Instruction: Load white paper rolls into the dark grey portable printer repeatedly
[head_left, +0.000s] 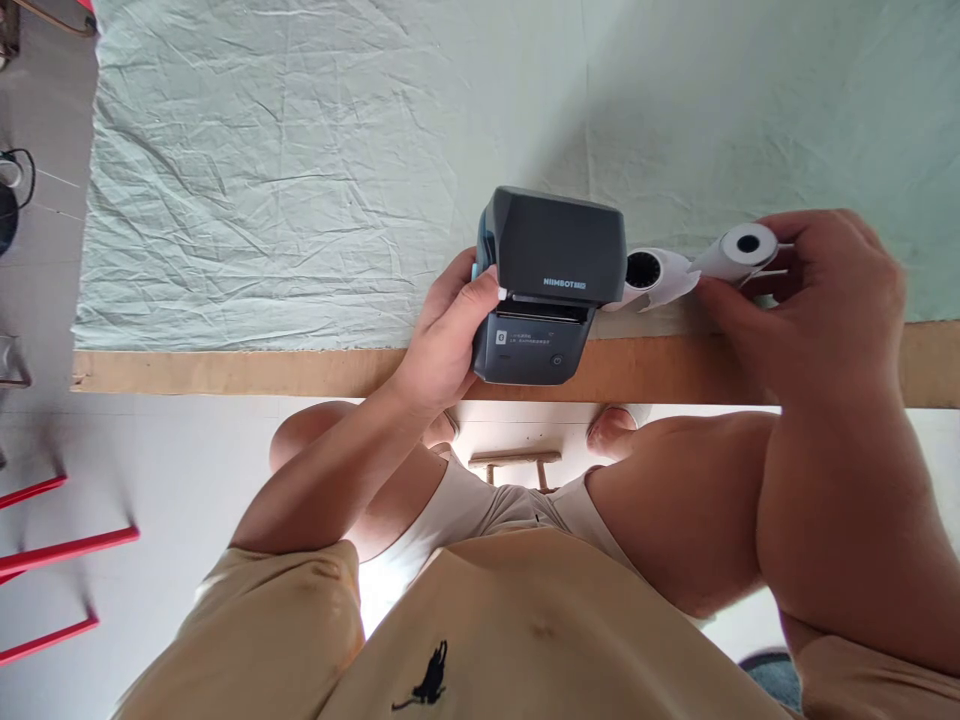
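A dark grey label printer (555,250) marked NIIMBOT is gripped at its left side by my left hand (446,335), thumb on its front edge near the slot. Right of the printer, my right hand (817,290) pinches a white paper roll (739,250) with a dark core. Between that roll and the printer lies a second white roll (664,278) with a wider black core and a loose paper end. The fingers behind the printer are partly hidden.
A pale green cloth (300,180) with creases covers the table, whose wooden front edge (225,372) runs below the hands. Red metal legs (67,550) stand on the floor at the left. A wooden rung (515,459) shows between the person's legs.
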